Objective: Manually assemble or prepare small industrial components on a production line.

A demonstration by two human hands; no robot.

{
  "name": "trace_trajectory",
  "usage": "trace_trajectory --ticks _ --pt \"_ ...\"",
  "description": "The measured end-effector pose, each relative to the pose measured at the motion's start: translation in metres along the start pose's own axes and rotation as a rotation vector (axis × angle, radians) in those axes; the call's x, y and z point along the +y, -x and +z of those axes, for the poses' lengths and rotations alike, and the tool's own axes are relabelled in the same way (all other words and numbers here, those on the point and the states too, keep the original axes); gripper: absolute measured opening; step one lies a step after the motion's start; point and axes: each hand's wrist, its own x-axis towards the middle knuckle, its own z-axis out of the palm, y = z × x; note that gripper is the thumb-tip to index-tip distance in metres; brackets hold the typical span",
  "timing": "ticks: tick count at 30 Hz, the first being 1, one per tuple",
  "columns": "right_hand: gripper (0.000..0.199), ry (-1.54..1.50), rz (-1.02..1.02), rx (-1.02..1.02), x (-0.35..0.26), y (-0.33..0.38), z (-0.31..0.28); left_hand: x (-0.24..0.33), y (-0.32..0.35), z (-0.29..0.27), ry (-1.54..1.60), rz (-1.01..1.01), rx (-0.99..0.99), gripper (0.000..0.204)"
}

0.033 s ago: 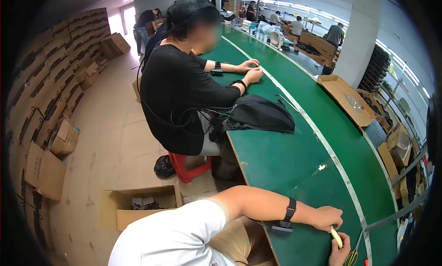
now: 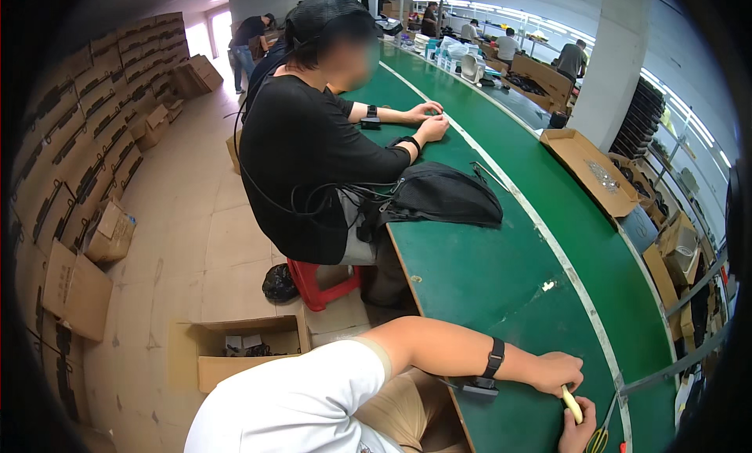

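Observation:
A pale yellow, smooth, slightly curved elongated piece (image 2: pixel 573 406) spans my two hands low over the green bench; its exact kind I cannot make out. My left hand (image 2: pixel 558 372), below a forearm with a black strap and small dark box (image 2: pixel 484 386), has its fingers closed at the piece's upper end. Cupped round the lower end is my right hand (image 2: pixel 578 429), its fingers and thumb bent against it. Beside my right hand lies a pair of scissors (image 2: pixel 598 437) with yellow-green handles, near the pale strip on the bench.
The green bench (image 2: pixel 501 296) bends away with a white line (image 2: pixel 548 237) along it. Farther up, a seated co-worker (image 2: pixel 313 163) works beside a black bag (image 2: pixel 446 194). An open carton (image 2: pixel 251 367) and red stool (image 2: pixel 323 284) stand left; a cardboard tray (image 2: pixel 587 167) lies right.

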Motion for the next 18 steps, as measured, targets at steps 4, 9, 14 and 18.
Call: trace_trajectory --ticks 4,9,14,18 --pt "0.026 0.002 0.007 0.004 -0.003 0.0 -0.002 0.001 -0.003 -0.003 0.006 -0.033 -0.052 0.019" --pt "0.024 -0.046 0.024 0.014 0.003 0.001 -0.002 -0.002 -0.007 0.0 0.021 -0.015 -0.015 0.017" --pt "0.023 -0.07 0.006 0.026 0.006 0.001 -0.001 -0.001 -0.007 0.0 0.058 -0.055 0.005 0.017" --pt "0.022 -0.068 -0.006 0.035 0.007 0.0 0.0 -0.001 -0.006 -0.001 0.037 -0.068 -0.046 0.019"
